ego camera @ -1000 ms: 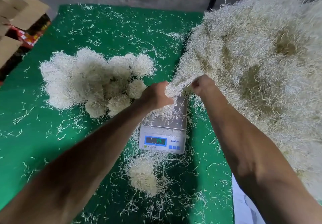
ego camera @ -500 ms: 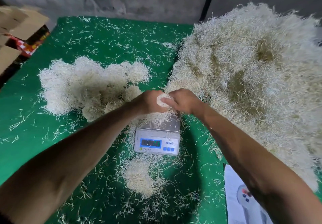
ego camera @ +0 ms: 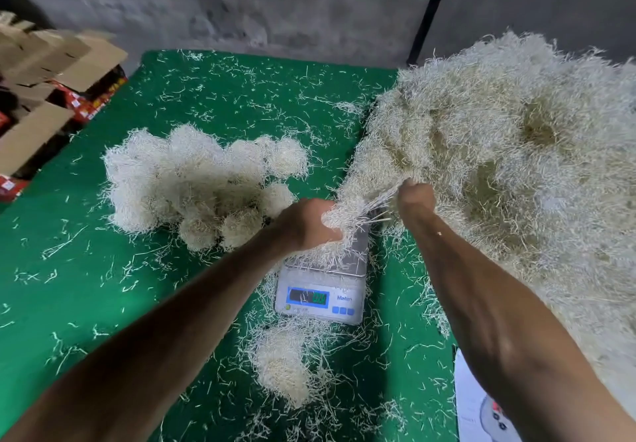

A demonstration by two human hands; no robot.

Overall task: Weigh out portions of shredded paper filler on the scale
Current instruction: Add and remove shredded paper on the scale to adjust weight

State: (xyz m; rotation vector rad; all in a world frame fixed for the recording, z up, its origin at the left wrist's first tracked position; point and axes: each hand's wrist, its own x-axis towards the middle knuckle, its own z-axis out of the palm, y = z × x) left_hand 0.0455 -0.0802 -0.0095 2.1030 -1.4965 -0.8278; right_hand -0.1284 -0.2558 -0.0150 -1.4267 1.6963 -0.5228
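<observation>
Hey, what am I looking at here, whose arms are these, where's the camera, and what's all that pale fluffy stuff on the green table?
No machine here: a head-worn camera looks down at a person's own bare arms. The pale stuff is shredded paper filler. A big heap lies on the right of the green table, with rounded clumps on the left and a small tuft nearest the camera. The left hand grips a wad above a digital scale, while the right hand pulls strands. The display is unreadable.

The digital scale point(ego camera: 320, 298) sits mid-table; portioned filler clumps point(ego camera: 192, 183) lie behind-left, the bulk shredded-paper heap point(ego camera: 509, 173) right, cardboard boxes point(ego camera: 44, 97) far left.
</observation>
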